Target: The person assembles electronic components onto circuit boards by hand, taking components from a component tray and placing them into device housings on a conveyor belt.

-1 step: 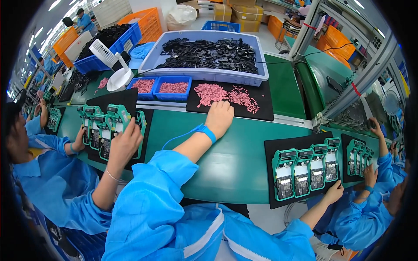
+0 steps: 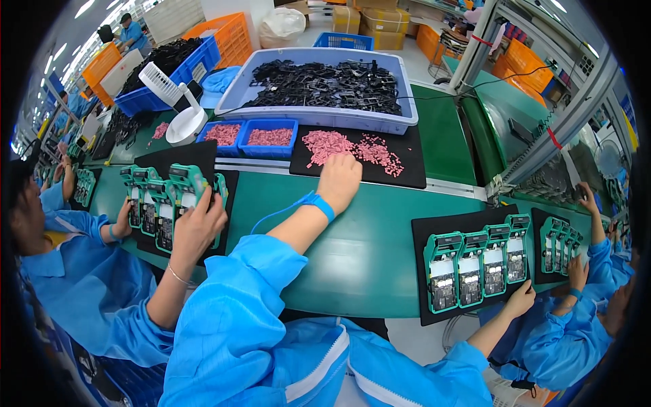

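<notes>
My left hand (image 2: 340, 179), with a blue wrist strap and its cord, reaches over the near edge of a black mat. Its curled fingers touch a heap of small pink pieces (image 2: 327, 145); the fingertips are hidden, so I cannot make out what is in them. A looser scatter of the same pieces (image 2: 381, 157) lies just to the right. At the right, my right hand (image 2: 521, 298) grips the lower right edge of a black board (image 2: 427, 234). On that board several green-framed device housings (image 2: 444, 275) with exposed circuit boards stand side by side.
Two blue trays (image 2: 270, 138) of pink pieces and a large grey bin (image 2: 319, 117) of black plastic parts stand behind the mat. A white fan (image 2: 184, 125) is at the left. Co-workers on both sides handle similar housings; the left one's hand (image 2: 198, 227) is near my left sleeve.
My left hand has shifted very slightly left and toward me over the pink heap. The left co-worker's hand has moved a little right and down. My right hand keeps its place.
</notes>
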A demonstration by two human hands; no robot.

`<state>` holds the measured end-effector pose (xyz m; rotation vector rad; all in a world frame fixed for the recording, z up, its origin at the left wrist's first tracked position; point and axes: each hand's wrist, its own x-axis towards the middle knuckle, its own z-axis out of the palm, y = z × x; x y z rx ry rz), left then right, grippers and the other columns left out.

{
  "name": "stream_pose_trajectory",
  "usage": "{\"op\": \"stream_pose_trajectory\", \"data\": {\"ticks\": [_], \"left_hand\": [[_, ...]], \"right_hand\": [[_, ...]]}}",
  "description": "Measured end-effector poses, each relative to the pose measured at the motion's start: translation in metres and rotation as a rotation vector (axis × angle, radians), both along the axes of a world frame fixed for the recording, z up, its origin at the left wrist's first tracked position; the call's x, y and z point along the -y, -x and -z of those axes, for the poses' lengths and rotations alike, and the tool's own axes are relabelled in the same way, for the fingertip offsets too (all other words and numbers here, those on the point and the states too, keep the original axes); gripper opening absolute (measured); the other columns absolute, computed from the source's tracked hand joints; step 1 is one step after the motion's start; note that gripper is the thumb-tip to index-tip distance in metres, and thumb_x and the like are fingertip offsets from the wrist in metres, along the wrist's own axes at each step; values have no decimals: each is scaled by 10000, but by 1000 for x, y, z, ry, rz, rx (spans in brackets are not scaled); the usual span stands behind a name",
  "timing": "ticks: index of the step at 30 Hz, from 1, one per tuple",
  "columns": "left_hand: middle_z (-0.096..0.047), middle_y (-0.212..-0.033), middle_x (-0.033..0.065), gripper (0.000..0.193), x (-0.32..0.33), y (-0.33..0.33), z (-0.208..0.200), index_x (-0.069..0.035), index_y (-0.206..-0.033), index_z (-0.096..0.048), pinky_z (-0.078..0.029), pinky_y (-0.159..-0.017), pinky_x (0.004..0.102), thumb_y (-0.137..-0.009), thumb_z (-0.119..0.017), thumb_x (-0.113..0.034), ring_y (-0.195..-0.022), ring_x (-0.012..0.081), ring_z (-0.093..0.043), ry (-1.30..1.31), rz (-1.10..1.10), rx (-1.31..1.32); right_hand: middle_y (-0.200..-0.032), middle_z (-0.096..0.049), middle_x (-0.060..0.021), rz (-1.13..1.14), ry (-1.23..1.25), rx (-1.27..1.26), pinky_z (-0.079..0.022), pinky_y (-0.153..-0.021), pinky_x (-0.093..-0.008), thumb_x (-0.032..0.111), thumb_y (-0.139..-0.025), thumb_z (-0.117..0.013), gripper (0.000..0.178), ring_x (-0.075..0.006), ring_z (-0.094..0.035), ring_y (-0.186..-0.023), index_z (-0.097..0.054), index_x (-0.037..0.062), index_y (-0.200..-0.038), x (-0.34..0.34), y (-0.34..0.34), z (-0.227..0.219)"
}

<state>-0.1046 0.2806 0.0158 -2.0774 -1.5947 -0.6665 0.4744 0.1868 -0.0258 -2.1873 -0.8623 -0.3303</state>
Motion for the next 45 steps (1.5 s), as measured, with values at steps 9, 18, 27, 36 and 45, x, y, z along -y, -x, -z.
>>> {"op": "stream_pose_trajectory", "data": {"ticks": [9,18,27,36,45], "left_hand": [[-630,-844,75,128,15,31,-26,-110,-777,-673,-424,-769,422,-765,-705,-233,-870,278,-583,186,-333,403],[-627,-993,153,244,175,-37,-68,-21,-1000,-627,-470,-865,394,-778,-701,-89,-963,326,-596,119,89,922],[-583,-1069,191,382,266,174,-81,18,-1090,-558,-424,-915,426,-781,-723,-135,-1019,349,-546,-364,-552,752],[-534,-1315,251,928,282,393,-26,23,-1316,-516,-379,-1041,394,-804,-462,-749,-1247,378,-488,236,-887,1060],[-654,-972,287,722,306,326,-15,-17,-1046,-678,-474,-855,485,-851,-456,-676,-968,455,-607,150,-1077,822]], "right_hand": [[-1098,-631,-215,-29,-162,516,-464,-866,-459,219,-863,-636,372,-384,-562,-1039,-623,-10,-1156,6,67,-56],[-1150,-547,-72,-1494,-103,-840,-435,-872,-272,70,-887,-624,372,-146,-524,-1029,-538,26,-1246,22,370,-93],[-1303,-502,-178,-1715,642,-1313,-430,-991,-342,155,-912,-639,629,-233,-505,-1198,-330,-76,-1409,50,538,-54],[-1161,-573,-191,-1478,601,-1512,-450,-900,-343,212,-900,-662,536,-238,-555,-1044,-401,-114,-1235,67,617,-48],[-1232,-538,-202,-1490,589,-1190,-346,-1034,-388,284,-907,-649,563,-260,-491,-1176,-374,-48,-1268,38,615,-65]]}}
